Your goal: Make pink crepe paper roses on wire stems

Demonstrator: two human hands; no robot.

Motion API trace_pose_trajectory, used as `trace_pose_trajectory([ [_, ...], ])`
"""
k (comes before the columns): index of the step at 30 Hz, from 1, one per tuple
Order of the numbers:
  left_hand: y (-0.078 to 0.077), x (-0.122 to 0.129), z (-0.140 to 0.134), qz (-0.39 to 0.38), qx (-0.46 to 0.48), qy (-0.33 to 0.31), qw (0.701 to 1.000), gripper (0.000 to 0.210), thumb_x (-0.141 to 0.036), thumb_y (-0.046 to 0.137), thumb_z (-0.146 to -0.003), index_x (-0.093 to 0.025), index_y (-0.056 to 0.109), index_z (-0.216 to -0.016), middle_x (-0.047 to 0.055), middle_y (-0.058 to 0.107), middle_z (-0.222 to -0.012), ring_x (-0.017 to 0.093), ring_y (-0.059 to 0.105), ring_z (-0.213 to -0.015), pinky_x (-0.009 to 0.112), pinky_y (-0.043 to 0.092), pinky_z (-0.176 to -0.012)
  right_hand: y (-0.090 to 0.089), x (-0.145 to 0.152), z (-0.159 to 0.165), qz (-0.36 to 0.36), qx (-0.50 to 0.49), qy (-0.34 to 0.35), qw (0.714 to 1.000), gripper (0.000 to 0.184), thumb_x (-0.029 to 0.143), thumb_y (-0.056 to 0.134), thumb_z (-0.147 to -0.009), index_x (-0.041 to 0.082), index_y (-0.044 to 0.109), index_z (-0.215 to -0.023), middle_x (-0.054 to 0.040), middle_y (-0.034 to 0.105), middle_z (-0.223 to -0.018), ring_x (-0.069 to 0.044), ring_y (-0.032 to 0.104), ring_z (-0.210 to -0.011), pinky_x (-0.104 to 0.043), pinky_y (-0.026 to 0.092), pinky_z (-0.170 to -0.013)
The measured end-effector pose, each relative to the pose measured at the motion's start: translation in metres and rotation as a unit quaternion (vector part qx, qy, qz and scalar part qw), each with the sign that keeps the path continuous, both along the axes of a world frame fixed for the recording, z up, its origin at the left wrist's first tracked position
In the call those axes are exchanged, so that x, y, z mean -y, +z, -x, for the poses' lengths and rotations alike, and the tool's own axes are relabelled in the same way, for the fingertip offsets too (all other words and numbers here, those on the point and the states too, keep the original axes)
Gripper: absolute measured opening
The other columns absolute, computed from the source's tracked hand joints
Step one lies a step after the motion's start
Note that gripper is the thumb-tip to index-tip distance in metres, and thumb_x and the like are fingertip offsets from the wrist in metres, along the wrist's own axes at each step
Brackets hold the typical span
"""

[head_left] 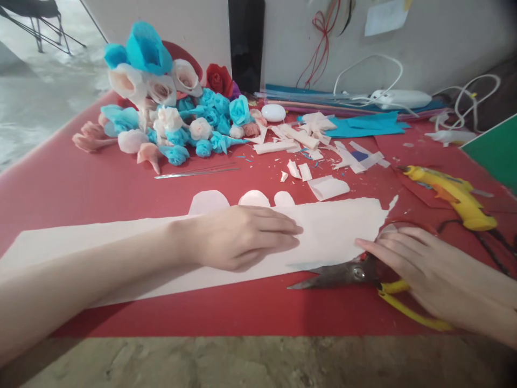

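Observation:
A long strip of pale pink paper (pixel 339 226) lies across the front of the red table. My left hand (pixel 242 237) rests flat on its middle, fingers stretched out to the right. At the strip's right end my right hand (pixel 424 264) has its fingers extended near the paper's edge, above the handles of the scissors (pixel 351 273). The scissors have dark blades, slightly parted, pointing left along the paper's front edge; their yellow handles are partly hidden by that hand. Three pale rounded paper pieces, one of them a petal shape (pixel 209 202), show behind the strip.
Blue, white and pink paper flowers (pixel 214 110) crowd the back left. Thin wires (pixel 196 173) lie before them. Paper scraps (pixel 299 137) spread across the back middle, near a white oval case (pixel 273 112). A yellow glue gun (pixel 454 196) and its cord are at right.

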State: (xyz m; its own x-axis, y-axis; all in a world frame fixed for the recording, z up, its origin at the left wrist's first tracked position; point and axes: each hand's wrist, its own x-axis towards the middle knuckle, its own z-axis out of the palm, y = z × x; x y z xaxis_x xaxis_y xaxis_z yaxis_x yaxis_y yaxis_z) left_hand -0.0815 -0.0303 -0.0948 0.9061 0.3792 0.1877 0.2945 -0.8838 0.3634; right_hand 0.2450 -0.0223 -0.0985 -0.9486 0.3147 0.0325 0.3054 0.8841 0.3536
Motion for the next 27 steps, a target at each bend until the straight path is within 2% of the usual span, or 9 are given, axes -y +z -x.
trace_pose_trajectory([
  [7,0.0,0.01,-0.001,-0.05,-0.042,0.004,0.998,0.04,-0.01,0.032,-0.089,-0.002,0.047,-0.124,0.018,0.045,-0.134,0.022,0.038,-0.128,0.034,0.029,-0.109,0.007,-0.005,0.02,-0.029,0.009,0.046,0.998,0.053,-0.002,0.027,-0.072,0.002,0.036,-0.124,-0.0116,0.057,-0.086,-0.026,0.053,-0.082,-0.041,0.04,-0.075],
  [10,0.0,0.014,-0.002,-0.056,-0.056,0.02,0.997,0.04,-0.011,0.03,-0.09,-0.002,0.046,-0.126,0.017,0.045,-0.135,0.021,0.036,-0.129,0.033,0.026,-0.111,0.004,-0.007,0.021,-0.013,-0.001,0.055,0.998,0.051,-0.001,0.026,-0.074,0.004,0.038,-0.124,-0.0114,0.056,-0.089,-0.026,0.052,-0.084,-0.041,0.038,-0.077],
  [15,-0.001,0.014,-0.003,-0.056,-0.042,0.024,0.997,0.04,-0.01,0.031,-0.089,-0.001,0.046,-0.125,0.017,0.046,-0.134,0.022,0.036,-0.128,0.032,0.026,-0.111,-0.002,-0.014,0.017,0.042,-0.043,0.075,0.995,0.038,0.002,0.024,-0.087,0.005,0.04,-0.121,-0.0089,0.055,-0.09,-0.021,0.05,-0.085,-0.037,0.037,-0.08],
  [19,-0.001,0.013,-0.003,-0.053,-0.043,0.023,0.997,0.041,-0.008,0.03,-0.089,-0.002,0.046,-0.126,0.017,0.046,-0.134,0.021,0.037,-0.128,0.033,0.028,-0.11,0.006,-0.017,0.017,0.079,-0.05,0.1,0.991,0.032,0.006,0.025,-0.091,0.004,0.039,-0.12,-0.0091,0.055,-0.091,-0.018,0.05,-0.086,-0.033,0.039,-0.08],
  [23,-0.002,0.011,-0.003,-0.047,-0.034,0.021,0.998,0.04,-0.009,0.032,-0.088,-0.001,0.048,-0.124,0.018,0.047,-0.132,0.021,0.038,-0.128,0.033,0.029,-0.11,0.016,-0.013,0.016,0.058,-0.037,0.108,0.992,0.031,0.005,0.021,-0.091,0.008,0.043,-0.113,-0.0072,0.055,-0.086,-0.017,0.05,-0.082,-0.033,0.039,-0.077],
  [27,-0.003,0.012,-0.003,-0.038,-0.024,0.023,0.999,0.04,-0.009,0.032,-0.088,-0.003,0.048,-0.124,0.018,0.047,-0.133,0.021,0.038,-0.128,0.035,0.031,-0.108,0.012,-0.008,0.009,0.038,-0.033,0.101,0.994,0.031,0.003,0.026,-0.086,0.009,0.044,-0.111,-0.0083,0.054,-0.088,-0.019,0.049,-0.082,-0.035,0.038,-0.076],
])
